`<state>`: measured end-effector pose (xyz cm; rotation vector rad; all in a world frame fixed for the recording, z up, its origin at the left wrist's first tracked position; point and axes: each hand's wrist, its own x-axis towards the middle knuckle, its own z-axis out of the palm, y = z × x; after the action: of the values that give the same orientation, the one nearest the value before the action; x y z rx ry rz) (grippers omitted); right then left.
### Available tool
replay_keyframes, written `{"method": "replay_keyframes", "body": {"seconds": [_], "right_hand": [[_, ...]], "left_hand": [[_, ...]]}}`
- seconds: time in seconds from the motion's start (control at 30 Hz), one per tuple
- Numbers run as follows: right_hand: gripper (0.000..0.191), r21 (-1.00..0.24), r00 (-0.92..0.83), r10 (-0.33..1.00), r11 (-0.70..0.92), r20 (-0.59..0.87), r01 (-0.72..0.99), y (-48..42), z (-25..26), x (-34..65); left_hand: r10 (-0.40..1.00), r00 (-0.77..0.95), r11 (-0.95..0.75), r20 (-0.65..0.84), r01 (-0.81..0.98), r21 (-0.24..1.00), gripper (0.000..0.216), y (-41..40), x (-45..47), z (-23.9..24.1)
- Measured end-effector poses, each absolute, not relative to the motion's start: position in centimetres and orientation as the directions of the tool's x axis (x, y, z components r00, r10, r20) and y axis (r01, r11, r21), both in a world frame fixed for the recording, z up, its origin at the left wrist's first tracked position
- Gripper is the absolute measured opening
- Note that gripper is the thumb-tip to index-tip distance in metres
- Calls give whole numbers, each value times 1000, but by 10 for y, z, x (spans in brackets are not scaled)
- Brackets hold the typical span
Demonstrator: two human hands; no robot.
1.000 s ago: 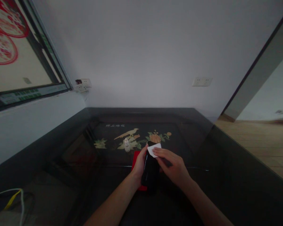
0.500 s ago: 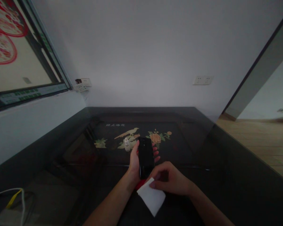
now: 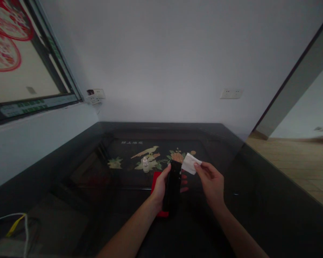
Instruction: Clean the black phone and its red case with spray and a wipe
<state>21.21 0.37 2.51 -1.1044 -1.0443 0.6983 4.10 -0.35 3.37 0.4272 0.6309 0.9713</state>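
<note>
A black smartphone (image 3: 172,186) is gripped in my left hand (image 3: 159,189), tilted so that one long edge turns toward me. My right hand (image 3: 211,179) pinches a folded white tissue (image 3: 190,163) between thumb and fingers, close by the phone's top right corner. Whether the tissue touches the phone I cannot tell. Under the left hand and phone lies a flat red object (image 3: 163,214), mostly covered. Just left of the phone a small clear bottle (image 3: 145,165) stands upright on the dark glossy table (image 3: 102,204).
A white cable (image 3: 26,229) with a yellow tag (image 3: 15,225) lies at the lower left. Behind the table rises a pale wall (image 3: 161,71) with sockets (image 3: 230,94). A window (image 3: 29,61) is on the left, and wooden floor (image 3: 290,161) shows at the right.
My right hand has moved up and away with the tissue, from below the phone to its upper right. The left hand has turned the phone and shifted it slightly right, uncovering more red.
</note>
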Motion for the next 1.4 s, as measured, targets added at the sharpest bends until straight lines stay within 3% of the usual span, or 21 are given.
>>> {"method": "replay_keyframes", "body": {"seconds": [0.2,0.4,0.57,0.8,0.97,1.13,1.23,1.4], "right_hand": [[20,-907,74,908,403,414,124,-10,25,201],[15,-774,-271,793,601,546,198,-16,29,202],[11,-880,-543,762,467,353,84,-23,37,201],[19,-996,-783,621,52,-21,67,-29,42,205],[21,-988,-684,729,-128,-35,-86,-20,35,221],[33,-971,-244,970,-58,1,-231,0,33,228],[40,-989,38,996,79,75,-127,13,34,230],[38,-966,172,951,249,257,63,2,37,233]], "left_hand": [[868,393,496,-304,-648,578,40,-7,41,34],[876,371,483,-309,-688,541,43,-2,40,33],[904,269,420,-333,-710,565,43,6,35,31],[907,291,419,-305,-715,559,38,6,32,28],[890,333,454,-311,-710,539,34,5,32,28],[865,377,502,-333,-644,576,39,8,30,25],[867,350,497,-353,-657,567,34,8,30,26],[860,347,501,-373,-710,495,26,4,31,32]]}}
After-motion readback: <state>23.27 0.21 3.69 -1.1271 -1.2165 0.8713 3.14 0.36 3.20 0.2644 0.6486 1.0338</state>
